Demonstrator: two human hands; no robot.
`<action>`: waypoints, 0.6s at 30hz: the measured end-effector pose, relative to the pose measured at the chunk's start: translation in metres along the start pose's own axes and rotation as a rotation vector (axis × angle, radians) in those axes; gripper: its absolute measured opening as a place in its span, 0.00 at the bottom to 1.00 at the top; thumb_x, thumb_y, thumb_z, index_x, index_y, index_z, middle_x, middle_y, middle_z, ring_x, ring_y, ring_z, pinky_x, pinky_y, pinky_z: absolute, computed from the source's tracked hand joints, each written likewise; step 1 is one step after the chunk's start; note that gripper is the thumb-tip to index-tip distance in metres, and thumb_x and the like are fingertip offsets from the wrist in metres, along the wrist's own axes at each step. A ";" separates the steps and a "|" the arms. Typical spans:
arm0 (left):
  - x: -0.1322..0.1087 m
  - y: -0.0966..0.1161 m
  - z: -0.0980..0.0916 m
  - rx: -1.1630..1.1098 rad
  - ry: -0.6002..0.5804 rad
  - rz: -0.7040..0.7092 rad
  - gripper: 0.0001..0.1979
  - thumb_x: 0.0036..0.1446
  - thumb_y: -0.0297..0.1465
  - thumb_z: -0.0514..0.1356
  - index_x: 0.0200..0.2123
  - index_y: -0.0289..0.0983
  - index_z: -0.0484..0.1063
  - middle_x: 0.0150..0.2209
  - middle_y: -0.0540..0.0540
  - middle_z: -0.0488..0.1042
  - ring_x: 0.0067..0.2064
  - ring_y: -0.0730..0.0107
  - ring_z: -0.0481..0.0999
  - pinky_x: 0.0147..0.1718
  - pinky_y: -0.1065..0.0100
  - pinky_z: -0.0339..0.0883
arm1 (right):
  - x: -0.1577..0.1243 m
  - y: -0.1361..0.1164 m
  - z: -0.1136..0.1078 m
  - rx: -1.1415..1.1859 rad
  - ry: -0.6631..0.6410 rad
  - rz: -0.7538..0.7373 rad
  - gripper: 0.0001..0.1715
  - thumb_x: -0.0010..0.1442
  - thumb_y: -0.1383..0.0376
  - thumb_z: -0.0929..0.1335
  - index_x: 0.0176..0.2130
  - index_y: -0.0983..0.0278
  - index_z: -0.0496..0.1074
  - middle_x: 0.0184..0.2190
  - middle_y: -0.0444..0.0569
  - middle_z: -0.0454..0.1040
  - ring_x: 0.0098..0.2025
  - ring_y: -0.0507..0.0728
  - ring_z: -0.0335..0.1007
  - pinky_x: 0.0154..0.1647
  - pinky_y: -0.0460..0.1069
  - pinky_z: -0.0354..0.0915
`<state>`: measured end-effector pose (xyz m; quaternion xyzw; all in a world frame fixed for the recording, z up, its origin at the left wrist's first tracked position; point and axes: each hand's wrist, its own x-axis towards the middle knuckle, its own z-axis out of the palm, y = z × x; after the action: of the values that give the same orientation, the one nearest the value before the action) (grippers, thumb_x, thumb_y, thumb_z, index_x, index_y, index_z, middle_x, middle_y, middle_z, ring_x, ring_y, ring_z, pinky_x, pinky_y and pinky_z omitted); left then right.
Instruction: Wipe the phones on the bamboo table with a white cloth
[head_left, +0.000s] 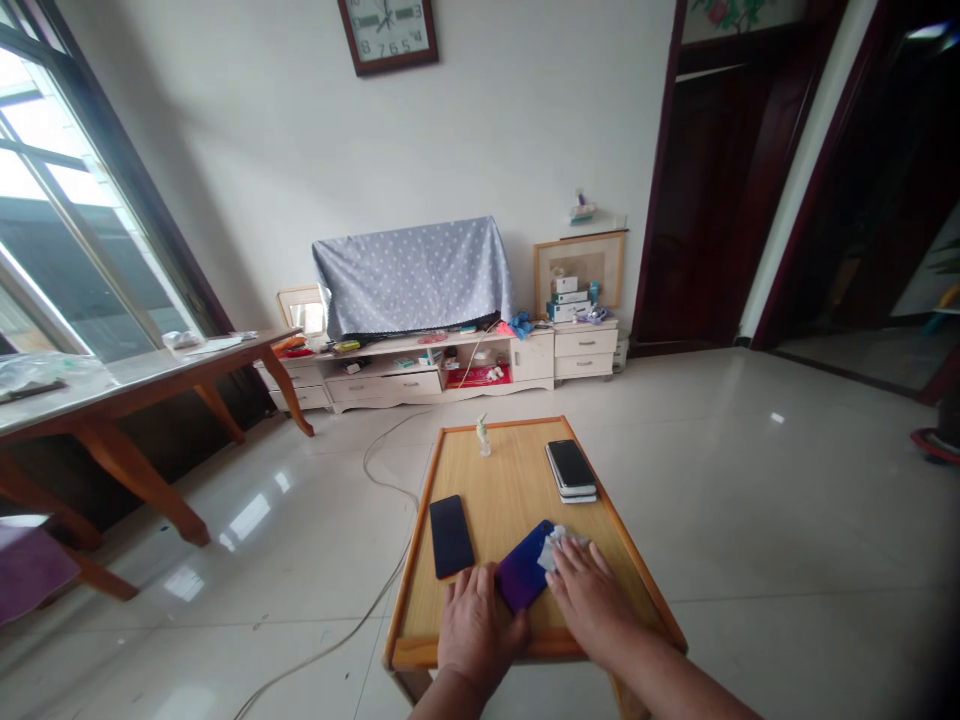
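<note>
A blue-purple smartphone [525, 566] lies back up and slanted on the small wooden table [495, 480]. My left hand [474, 622] holds its near-left end, the fingers on one side and the thumb at the near edge. Under the fingers of my right hand [589, 590] is a crumpled whitish tissue or cloth [556, 548], pressed on the phone's far-right part. Left of it rests a dark smartphone [452, 536], just beyond my left fingers. Several stacked phones [571, 468] lie near the table's right edge. A small clear spray bottle [483, 436] stands toward the far end.
A raised rim [626, 545] borders the table. On the floor to the left runs a pale cable [367, 600]. A larger table [150, 385] stands by the window. Against the wall is a low white cabinet [532, 362] carrying a cloth-covered object [416, 275].
</note>
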<state>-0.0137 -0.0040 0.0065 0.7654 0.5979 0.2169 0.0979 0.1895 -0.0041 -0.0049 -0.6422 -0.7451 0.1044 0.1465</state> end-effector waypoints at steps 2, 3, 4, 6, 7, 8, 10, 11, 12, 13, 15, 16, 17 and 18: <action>0.000 -0.001 0.000 -0.010 -0.019 -0.007 0.23 0.48 0.40 0.62 0.49 0.42 0.67 0.46 0.46 0.72 0.52 0.58 0.66 0.54 0.62 0.54 | -0.013 -0.014 0.007 0.047 -0.018 -0.094 0.37 0.70 0.48 0.51 0.65 0.66 0.61 0.67 0.57 0.56 0.69 0.63 0.49 0.71 0.62 0.41; 0.000 -0.002 0.000 -0.013 -0.029 -0.012 0.23 0.47 0.40 0.62 0.48 0.43 0.67 0.45 0.46 0.72 0.52 0.58 0.66 0.53 0.62 0.54 | -0.018 -0.020 0.010 0.071 -0.030 -0.147 0.36 0.70 0.48 0.52 0.65 0.63 0.61 0.67 0.56 0.57 0.69 0.63 0.50 0.71 0.61 0.41; 0.000 -0.002 0.000 -0.015 -0.035 -0.017 0.23 0.47 0.40 0.62 0.48 0.43 0.67 0.45 0.46 0.72 0.52 0.58 0.66 0.53 0.62 0.54 | -0.022 -0.024 0.011 0.090 -0.038 -0.188 0.34 0.70 0.48 0.52 0.64 0.61 0.62 0.66 0.54 0.58 0.68 0.62 0.52 0.71 0.61 0.42; 0.000 -0.001 -0.001 -0.016 -0.030 -0.024 0.24 0.48 0.41 0.62 0.49 0.43 0.67 0.46 0.46 0.72 0.52 0.57 0.66 0.53 0.62 0.54 | -0.022 -0.022 0.011 0.097 -0.041 -0.208 0.33 0.71 0.49 0.51 0.64 0.59 0.63 0.65 0.53 0.61 0.68 0.61 0.54 0.70 0.62 0.42; -0.001 0.000 -0.002 -0.016 -0.022 -0.024 0.24 0.48 0.41 0.62 0.49 0.43 0.67 0.46 0.46 0.72 0.52 0.57 0.66 0.54 0.62 0.53 | -0.019 -0.017 0.009 0.085 -0.033 -0.183 0.33 0.71 0.49 0.51 0.64 0.59 0.63 0.65 0.53 0.61 0.67 0.61 0.54 0.70 0.63 0.41; -0.001 0.001 -0.003 -0.018 -0.015 -0.023 0.24 0.48 0.41 0.61 0.50 0.42 0.67 0.47 0.45 0.72 0.53 0.57 0.66 0.54 0.62 0.53 | -0.014 -0.010 0.007 0.066 -0.018 -0.143 0.33 0.71 0.49 0.51 0.64 0.60 0.63 0.65 0.54 0.62 0.67 0.61 0.55 0.70 0.64 0.41; -0.002 0.003 -0.005 -0.021 -0.015 -0.022 0.24 0.48 0.40 0.61 0.50 0.43 0.67 0.46 0.46 0.72 0.52 0.57 0.66 0.53 0.62 0.53 | -0.003 0.002 0.003 0.019 0.023 -0.055 0.35 0.70 0.49 0.51 0.63 0.63 0.64 0.64 0.57 0.62 0.67 0.63 0.55 0.70 0.65 0.41; -0.002 0.004 -0.006 -0.022 -0.020 -0.024 0.24 0.48 0.40 0.61 0.49 0.43 0.68 0.46 0.46 0.72 0.52 0.57 0.66 0.53 0.62 0.53 | 0.001 0.004 0.003 0.000 0.042 -0.025 0.35 0.70 0.49 0.51 0.62 0.64 0.65 0.64 0.58 0.62 0.67 0.63 0.55 0.70 0.65 0.42; -0.002 0.004 -0.006 -0.022 -0.022 -0.030 0.23 0.48 0.40 0.61 0.48 0.43 0.68 0.45 0.46 0.72 0.52 0.57 0.66 0.52 0.62 0.53 | 0.002 0.004 0.004 -0.011 0.055 -0.011 0.36 0.70 0.48 0.51 0.62 0.65 0.66 0.64 0.59 0.62 0.67 0.64 0.55 0.70 0.65 0.42; -0.002 0.003 -0.006 -0.021 -0.022 -0.036 0.23 0.48 0.41 0.61 0.48 0.43 0.68 0.45 0.46 0.72 0.52 0.57 0.66 0.52 0.62 0.53 | 0.002 -0.001 0.006 -0.010 0.059 -0.018 0.36 0.70 0.48 0.52 0.61 0.66 0.66 0.64 0.59 0.61 0.67 0.64 0.55 0.70 0.65 0.43; -0.002 0.001 -0.006 -0.014 -0.039 -0.049 0.22 0.48 0.40 0.60 0.48 0.44 0.68 0.46 0.46 0.72 0.52 0.57 0.65 0.52 0.62 0.53 | -0.003 -0.017 0.011 0.019 0.021 -0.091 0.36 0.69 0.46 0.53 0.62 0.65 0.66 0.64 0.58 0.61 0.67 0.65 0.55 0.69 0.64 0.45; -0.001 0.000 -0.005 -0.003 -0.059 -0.052 0.22 0.48 0.39 0.60 0.48 0.44 0.67 0.46 0.47 0.72 0.52 0.57 0.65 0.52 0.62 0.53 | -0.007 -0.027 0.014 0.041 -0.018 -0.144 0.36 0.69 0.46 0.53 0.62 0.64 0.65 0.64 0.58 0.61 0.67 0.65 0.55 0.69 0.64 0.46; -0.001 -0.001 -0.005 0.012 -0.083 -0.056 0.22 0.47 0.38 0.60 0.48 0.44 0.67 0.47 0.47 0.72 0.52 0.58 0.65 0.52 0.62 0.53 | -0.010 -0.035 0.016 0.063 -0.062 -0.196 0.36 0.68 0.46 0.54 0.63 0.63 0.65 0.64 0.57 0.61 0.66 0.66 0.56 0.69 0.65 0.46; -0.001 -0.002 -0.005 0.028 -0.104 -0.060 0.23 0.47 0.37 0.59 0.49 0.44 0.67 0.47 0.47 0.72 0.52 0.58 0.65 0.52 0.62 0.53 | -0.012 -0.041 0.017 0.082 -0.099 -0.241 0.36 0.69 0.46 0.54 0.63 0.62 0.64 0.64 0.56 0.61 0.66 0.66 0.56 0.69 0.66 0.47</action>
<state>-0.0177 -0.0048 0.0099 0.7586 0.6177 0.1654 0.1246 0.1473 -0.0218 -0.0080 -0.5358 -0.8182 0.1480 0.1472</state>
